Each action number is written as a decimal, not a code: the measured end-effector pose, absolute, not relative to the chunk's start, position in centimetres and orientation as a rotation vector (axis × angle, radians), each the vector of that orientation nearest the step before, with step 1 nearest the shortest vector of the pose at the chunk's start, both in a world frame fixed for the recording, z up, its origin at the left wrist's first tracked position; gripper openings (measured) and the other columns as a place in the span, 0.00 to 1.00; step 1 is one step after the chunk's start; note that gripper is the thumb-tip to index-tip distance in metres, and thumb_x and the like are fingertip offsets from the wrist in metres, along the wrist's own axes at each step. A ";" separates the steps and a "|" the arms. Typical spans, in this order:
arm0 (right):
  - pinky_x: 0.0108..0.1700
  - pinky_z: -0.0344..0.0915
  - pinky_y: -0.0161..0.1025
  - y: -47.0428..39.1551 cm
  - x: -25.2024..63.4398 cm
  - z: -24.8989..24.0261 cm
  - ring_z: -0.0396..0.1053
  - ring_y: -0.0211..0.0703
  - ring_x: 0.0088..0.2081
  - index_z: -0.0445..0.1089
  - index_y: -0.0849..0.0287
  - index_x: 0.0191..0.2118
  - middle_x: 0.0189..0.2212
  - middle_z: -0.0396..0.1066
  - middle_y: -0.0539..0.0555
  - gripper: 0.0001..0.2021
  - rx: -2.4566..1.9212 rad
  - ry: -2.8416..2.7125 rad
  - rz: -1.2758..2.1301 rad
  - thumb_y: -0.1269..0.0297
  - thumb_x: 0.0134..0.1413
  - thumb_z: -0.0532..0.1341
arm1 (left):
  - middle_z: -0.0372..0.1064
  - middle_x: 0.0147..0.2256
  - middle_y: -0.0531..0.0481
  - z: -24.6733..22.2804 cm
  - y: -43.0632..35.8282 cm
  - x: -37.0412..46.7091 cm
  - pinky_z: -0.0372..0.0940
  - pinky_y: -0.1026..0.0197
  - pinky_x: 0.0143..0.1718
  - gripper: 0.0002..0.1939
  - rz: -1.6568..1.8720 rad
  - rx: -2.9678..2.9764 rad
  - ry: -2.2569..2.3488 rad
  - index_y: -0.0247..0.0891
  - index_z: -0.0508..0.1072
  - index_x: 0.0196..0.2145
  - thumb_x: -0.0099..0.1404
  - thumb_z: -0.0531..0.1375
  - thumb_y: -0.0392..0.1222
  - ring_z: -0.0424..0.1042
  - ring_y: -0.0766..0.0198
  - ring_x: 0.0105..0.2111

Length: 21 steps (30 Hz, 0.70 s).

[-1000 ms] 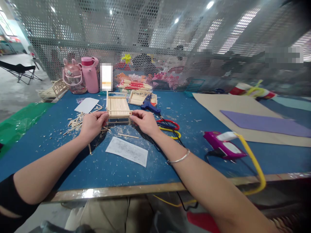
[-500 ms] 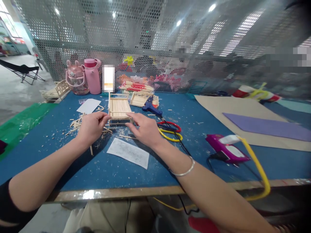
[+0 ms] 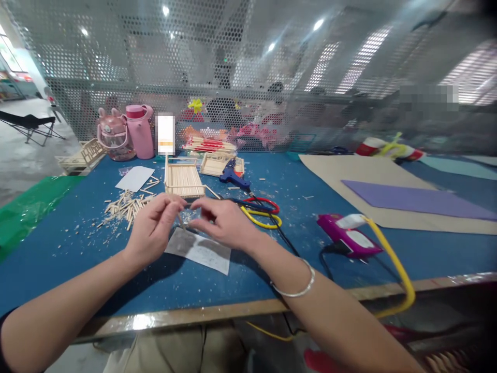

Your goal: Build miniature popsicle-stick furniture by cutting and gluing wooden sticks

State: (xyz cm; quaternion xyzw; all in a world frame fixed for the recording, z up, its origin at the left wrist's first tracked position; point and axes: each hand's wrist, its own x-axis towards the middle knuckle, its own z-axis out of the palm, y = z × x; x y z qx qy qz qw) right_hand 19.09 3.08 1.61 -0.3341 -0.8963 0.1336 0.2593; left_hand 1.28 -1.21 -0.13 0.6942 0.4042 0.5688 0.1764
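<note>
My left hand [image 3: 155, 228] is closed in a pinch on a short thin wooden stick [image 3: 181, 221], held over the near table area. Facing it, my right hand [image 3: 227, 223] has its thumb and forefinger apart, a small gap from the left fingertips, with nothing visible between them. Just beyond both hands stands a small model bed of wooden sticks [image 3: 185, 178], and neither hand is seen touching it. Under the hands lies a white paper sheet [image 3: 207, 253] with grey smudges, partly in shadow. Left of my left hand is a pile of cut stick pieces [image 3: 126, 207].
A blue glue gun [image 3: 235, 178] lies behind the right hand, near red and yellow scissor handles [image 3: 267, 220]. A purple device [image 3: 347, 235] with a yellow cable sits to the right. Pink bottles [image 3: 140, 132] and stick bundles [image 3: 209, 145] stand before the mesh panel [image 3: 186, 67].
Both hands have left the model bed and come nearer to me, over the white paper. A short stick now shows in the left pinch. The view has shifted slightly right.
</note>
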 end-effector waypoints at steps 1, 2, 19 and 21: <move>0.28 0.54 0.34 3.3 19.6 2.0 0.64 0.37 0.26 0.67 0.59 0.39 0.26 0.70 0.51 0.16 -1.095 -2.397 0.317 0.51 0.55 0.56 | 0.69 0.32 0.48 -0.2 -1.3 1.4 0.64 0.60 0.38 0.11 1.618 1.873 1.135 0.38 0.68 0.30 0.68 0.50 0.42 0.69 0.64 0.35; 0.27 0.52 0.35 3.6 20.3 2.4 0.63 0.39 0.26 0.67 0.60 0.38 0.26 0.70 0.52 0.18 -1.318 -2.360 0.243 0.49 0.53 0.56 | 0.68 0.30 0.49 -0.3 -1.3 1.5 0.64 0.60 0.36 0.11 1.615 1.785 1.115 0.38 0.67 0.32 0.68 0.49 0.43 0.69 0.65 0.32; 0.19 0.44 0.33 3.7 24.8 6.0 0.48 0.31 0.16 0.58 0.56 0.30 0.15 0.54 0.43 0.07 -1.458 -2.067 0.878 0.59 0.54 0.54 | 0.66 0.32 0.48 -0.9 -0.7 1.5 0.60 0.60 0.34 0.15 1.345 1.725 1.196 0.38 0.66 0.29 0.68 0.47 0.46 0.64 0.64 0.31; 0.16 0.41 0.31 3.2 24.9 6.3 0.42 0.29 0.14 0.56 0.55 0.31 0.13 0.49 0.40 0.11 -1.205 -1.901 1.251 0.54 0.53 0.56 | 0.66 0.43 0.43 -0.9 -0.8 1.6 0.60 0.56 0.43 0.14 1.356 1.714 1.098 0.38 0.67 0.30 0.67 0.49 0.47 0.65 0.60 0.42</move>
